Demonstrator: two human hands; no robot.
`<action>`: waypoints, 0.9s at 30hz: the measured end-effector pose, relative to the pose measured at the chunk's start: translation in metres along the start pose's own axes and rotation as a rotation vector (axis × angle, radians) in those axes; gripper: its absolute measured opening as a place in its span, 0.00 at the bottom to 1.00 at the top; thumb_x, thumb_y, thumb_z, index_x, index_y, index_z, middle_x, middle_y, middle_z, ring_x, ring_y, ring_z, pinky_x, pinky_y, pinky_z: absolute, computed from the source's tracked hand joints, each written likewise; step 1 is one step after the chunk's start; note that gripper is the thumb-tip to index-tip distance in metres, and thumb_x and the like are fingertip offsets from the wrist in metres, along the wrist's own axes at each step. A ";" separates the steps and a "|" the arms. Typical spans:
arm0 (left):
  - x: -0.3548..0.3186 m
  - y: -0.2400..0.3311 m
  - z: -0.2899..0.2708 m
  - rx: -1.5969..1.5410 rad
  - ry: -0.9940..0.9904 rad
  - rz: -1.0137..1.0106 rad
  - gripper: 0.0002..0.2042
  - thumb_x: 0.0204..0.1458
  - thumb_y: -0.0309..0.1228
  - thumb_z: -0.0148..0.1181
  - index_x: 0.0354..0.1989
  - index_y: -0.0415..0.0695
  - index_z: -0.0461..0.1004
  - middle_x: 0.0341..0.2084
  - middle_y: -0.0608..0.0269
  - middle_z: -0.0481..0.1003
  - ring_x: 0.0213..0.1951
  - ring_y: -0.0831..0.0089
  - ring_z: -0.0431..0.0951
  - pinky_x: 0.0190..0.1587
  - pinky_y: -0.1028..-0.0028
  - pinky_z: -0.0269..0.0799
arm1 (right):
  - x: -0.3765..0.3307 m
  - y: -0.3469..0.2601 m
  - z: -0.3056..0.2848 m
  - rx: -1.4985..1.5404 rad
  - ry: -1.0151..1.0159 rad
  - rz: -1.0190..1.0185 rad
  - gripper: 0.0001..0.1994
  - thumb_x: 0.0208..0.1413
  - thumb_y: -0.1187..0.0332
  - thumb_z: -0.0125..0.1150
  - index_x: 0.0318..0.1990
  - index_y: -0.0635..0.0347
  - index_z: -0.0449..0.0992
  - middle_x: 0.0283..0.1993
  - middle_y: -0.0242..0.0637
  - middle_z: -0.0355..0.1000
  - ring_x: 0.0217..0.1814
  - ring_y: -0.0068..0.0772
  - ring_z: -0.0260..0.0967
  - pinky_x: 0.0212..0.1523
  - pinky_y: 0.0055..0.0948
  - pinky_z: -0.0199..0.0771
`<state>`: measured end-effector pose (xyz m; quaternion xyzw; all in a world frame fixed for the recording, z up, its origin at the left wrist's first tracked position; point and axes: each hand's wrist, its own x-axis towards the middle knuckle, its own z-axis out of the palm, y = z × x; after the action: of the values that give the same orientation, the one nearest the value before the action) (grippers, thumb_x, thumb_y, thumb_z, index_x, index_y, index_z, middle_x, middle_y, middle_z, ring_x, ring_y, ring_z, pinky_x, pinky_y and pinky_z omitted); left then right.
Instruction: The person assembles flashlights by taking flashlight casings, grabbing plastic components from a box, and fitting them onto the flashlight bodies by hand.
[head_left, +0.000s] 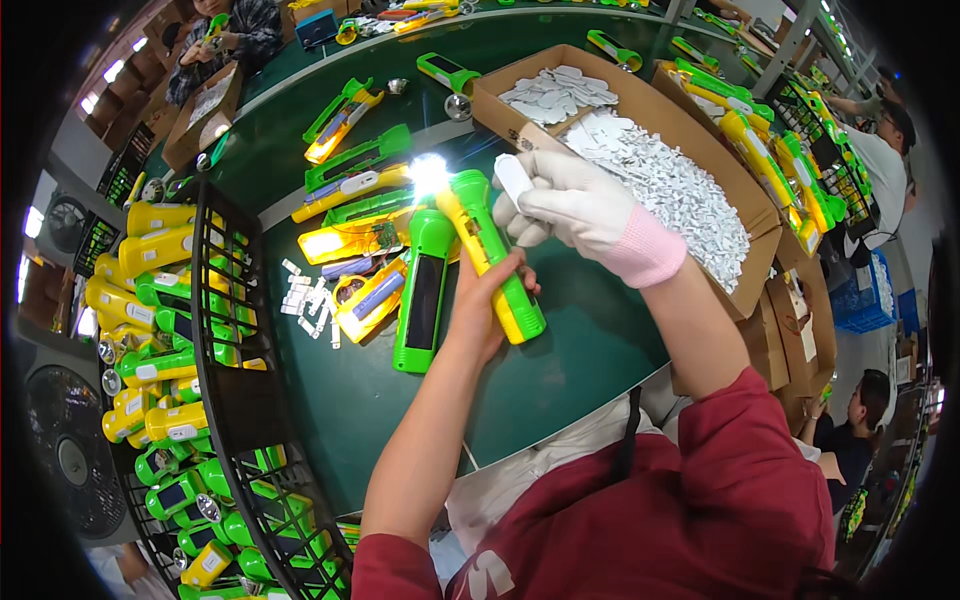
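Observation:
My bare left hand (488,300) is closed around a green and yellow flashlight (517,303), which points away from me. A bright light (430,173) glares at the flashlight's far end and washes out detail there. Between the fingers of my white-gloved right hand (590,205) is a white oval plastic piece (514,182), held just right of the flashlight's head. A green flashlight with a dark panel (425,305) lies left of my left hand. Beyond it are opened yellow housings (340,243) with wires, blue cylinders and a lit lamp.
A cardboard box (762,265) of many small white pieces stands at the right. Small white parts (312,302) lie scattered on the green table (560,375). A black crate (235,385) full of flashlights borders the left. Across the table, another person (235,40) handles a flashlight.

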<state>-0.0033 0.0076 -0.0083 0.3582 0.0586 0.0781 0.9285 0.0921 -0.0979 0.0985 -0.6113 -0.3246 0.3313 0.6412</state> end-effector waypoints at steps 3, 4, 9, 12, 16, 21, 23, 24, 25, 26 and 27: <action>0.001 -0.001 0.007 0.090 0.037 0.031 0.20 0.49 0.27 0.55 0.50 0.49 0.56 0.34 0.61 0.66 0.31 0.69 0.71 0.35 0.68 0.70 | 0.014 0.029 -0.003 0.167 0.041 0.057 0.11 0.54 0.66 0.51 0.38 0.65 0.68 0.33 0.35 0.71 0.30 0.19 0.67 0.32 0.19 0.68; -0.001 0.000 0.011 0.081 0.074 0.011 0.21 0.50 0.26 0.55 0.51 0.48 0.56 0.34 0.61 0.67 0.30 0.70 0.71 0.35 0.69 0.70 | 0.017 0.037 -0.006 0.126 0.083 0.054 0.11 0.54 0.64 0.53 0.37 0.64 0.70 0.32 0.32 0.70 0.30 0.17 0.66 0.32 0.18 0.66; 0.003 -0.002 0.006 0.120 0.068 0.039 0.23 0.50 0.25 0.55 0.53 0.47 0.54 0.33 0.61 0.69 0.30 0.71 0.72 0.35 0.70 0.71 | 0.012 0.046 -0.012 0.063 0.132 -0.037 0.15 0.52 0.57 0.58 0.34 0.63 0.72 0.27 0.24 0.65 0.29 0.13 0.58 0.32 0.15 0.59; 0.004 -0.005 0.005 0.179 0.048 0.005 0.25 0.50 0.23 0.55 0.55 0.46 0.53 0.35 0.59 0.70 0.32 0.68 0.75 0.36 0.68 0.74 | 0.009 0.048 -0.010 -0.007 0.127 -0.030 0.13 0.52 0.64 0.57 0.38 0.64 0.69 0.28 0.27 0.66 0.30 0.14 0.61 0.31 0.16 0.62; 0.004 -0.004 0.007 0.180 0.030 -0.032 0.25 0.51 0.22 0.55 0.56 0.46 0.52 0.38 0.59 0.69 0.35 0.67 0.75 0.39 0.66 0.75 | 0.001 0.037 -0.008 -0.173 0.115 -0.093 0.10 0.50 0.72 0.54 0.38 0.66 0.66 0.31 0.32 0.68 0.31 0.16 0.65 0.31 0.17 0.66; 0.004 -0.004 0.008 0.211 0.028 -0.041 0.27 0.50 0.23 0.56 0.57 0.47 0.51 0.39 0.60 0.69 0.34 0.69 0.75 0.38 0.68 0.75 | -0.003 0.034 -0.012 -0.108 0.000 -0.040 0.09 0.50 0.72 0.52 0.38 0.66 0.66 0.30 0.33 0.69 0.31 0.17 0.66 0.33 0.18 0.67; 0.004 -0.004 0.008 0.227 0.027 -0.035 0.27 0.50 0.23 0.56 0.58 0.47 0.51 0.38 0.61 0.68 0.34 0.70 0.75 0.38 0.68 0.75 | -0.002 0.035 -0.010 -0.149 -0.024 -0.064 0.08 0.50 0.73 0.51 0.38 0.66 0.66 0.28 0.32 0.69 0.31 0.18 0.66 0.33 0.18 0.67; 0.004 -0.004 0.007 0.243 0.023 -0.031 0.28 0.50 0.23 0.56 0.58 0.48 0.51 0.38 0.61 0.68 0.34 0.70 0.75 0.38 0.68 0.75 | -0.002 0.037 -0.010 -0.148 -0.024 -0.063 0.08 0.50 0.73 0.51 0.38 0.66 0.66 0.28 0.32 0.69 0.31 0.18 0.66 0.33 0.18 0.67; 0.004 -0.004 0.007 0.258 0.018 -0.026 0.29 0.50 0.24 0.57 0.59 0.48 0.50 0.37 0.62 0.68 0.34 0.71 0.74 0.39 0.69 0.74 | -0.001 0.040 -0.010 -0.186 -0.017 -0.088 0.08 0.50 0.73 0.51 0.38 0.65 0.66 0.27 0.32 0.69 0.30 0.19 0.66 0.33 0.19 0.67; 0.004 -0.004 0.006 0.258 0.018 -0.027 0.29 0.50 0.24 0.57 0.59 0.48 0.50 0.37 0.62 0.68 0.34 0.71 0.74 0.39 0.69 0.74 | 0.000 0.043 -0.011 -0.225 -0.010 -0.112 0.08 0.50 0.73 0.51 0.38 0.65 0.67 0.26 0.32 0.69 0.30 0.20 0.66 0.34 0.20 0.67; 0.005 -0.005 0.004 0.249 0.003 -0.031 0.29 0.50 0.24 0.57 0.59 0.48 0.50 0.37 0.62 0.68 0.34 0.71 0.74 0.40 0.69 0.74 | 0.001 0.045 -0.013 -0.226 -0.010 -0.111 0.08 0.50 0.73 0.51 0.38 0.65 0.67 0.26 0.32 0.69 0.30 0.20 0.66 0.34 0.20 0.67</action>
<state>0.0023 0.0018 -0.0086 0.4697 0.0750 0.0564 0.8778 0.1016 -0.1028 0.0527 -0.6590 -0.3964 0.2595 0.5842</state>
